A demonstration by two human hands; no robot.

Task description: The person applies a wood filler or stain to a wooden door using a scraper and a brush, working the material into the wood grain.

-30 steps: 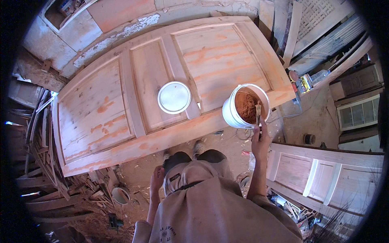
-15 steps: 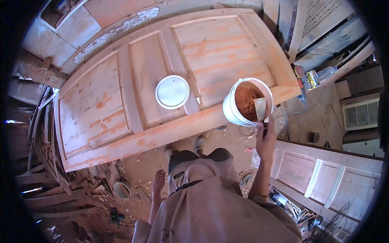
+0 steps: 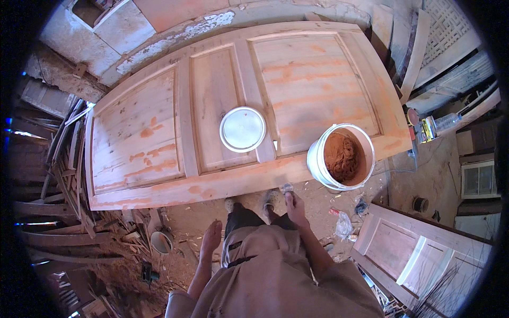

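A wooden panel door [image 3: 222, 183] lies flat in front of me, with orange-brown filler smeared over its panels and rails. At its near right edge stands a white bucket [image 3: 319, 167] partly filled with reddish-brown paste [image 3: 342, 156]. A round white lid [image 3: 243, 129] rests on the door's middle. My right hand [image 3: 298, 211] is closed round a putty knife [image 3: 286, 187], just off the door's near edge and lower left of the bucket; the handle is mostly hidden. My left hand [image 3: 212, 236] hangs by my side, fingers loosely extended, with nothing visible in it.
Another panel door [image 3: 389, 238] lies low at the right, beside a clear plastic bag [image 3: 343, 227]. Scrap wood [image 3: 71, 185] piles up at the left, near a small tub [image 3: 160, 242]. A plastic bottle [image 3: 448, 122] stands beyond the door's right end.
My right hand has drawn the putty knife out of the bucket and moved left and down, towards my body. My left hand has barely moved. The view has shifted slightly.
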